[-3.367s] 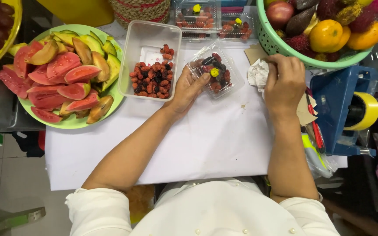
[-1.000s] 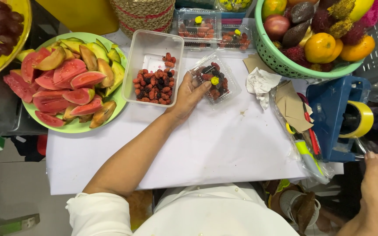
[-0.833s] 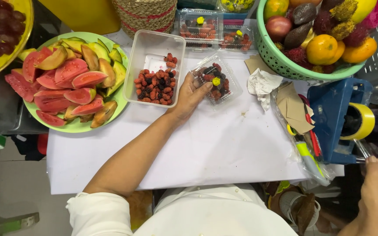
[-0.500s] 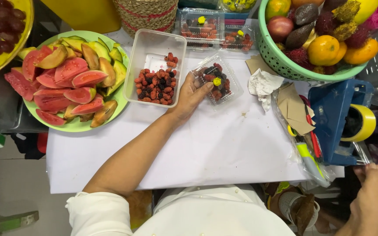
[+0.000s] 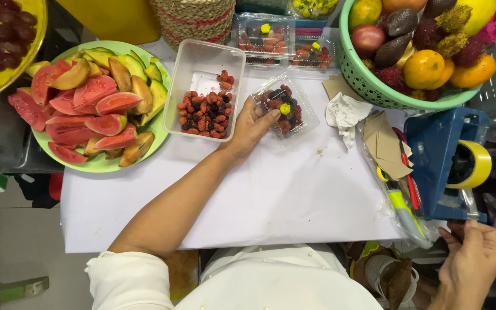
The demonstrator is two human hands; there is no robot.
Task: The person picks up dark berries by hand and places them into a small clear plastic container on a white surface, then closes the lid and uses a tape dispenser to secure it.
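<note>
My left hand [image 5: 252, 127] grips the near-left edge of a small clear lidded box of dark and red berries [image 5: 287, 109], which rests on the white table cover. Just left of it stands an open rectangular tub [image 5: 202, 63] with loose red berries on its floor. My right hand [image 5: 471, 258] is low at the right, past the table's edge. Its fingertips pinch a strip of clear tape [image 5: 469, 209] that comes off the blue tape dispenser [image 5: 431, 155] holding a yellow roll [image 5: 472, 165].
A green plate of cut guava wedges [image 5: 96, 166] lies at the left. A green basket of mixed fruit [image 5: 368, 86] stands at the back right, two more berry boxes [image 5: 285, 46] behind. Crumpled tissue [image 5: 344, 112], brown card pieces [image 5: 387, 143] and pens [image 5: 406, 195] lie by the dispenser.
My right hand has left the tissue by the basket and gone down to the tape dispenser, where it now pinches the tape. My left hand has stayed on the berry box.
</note>
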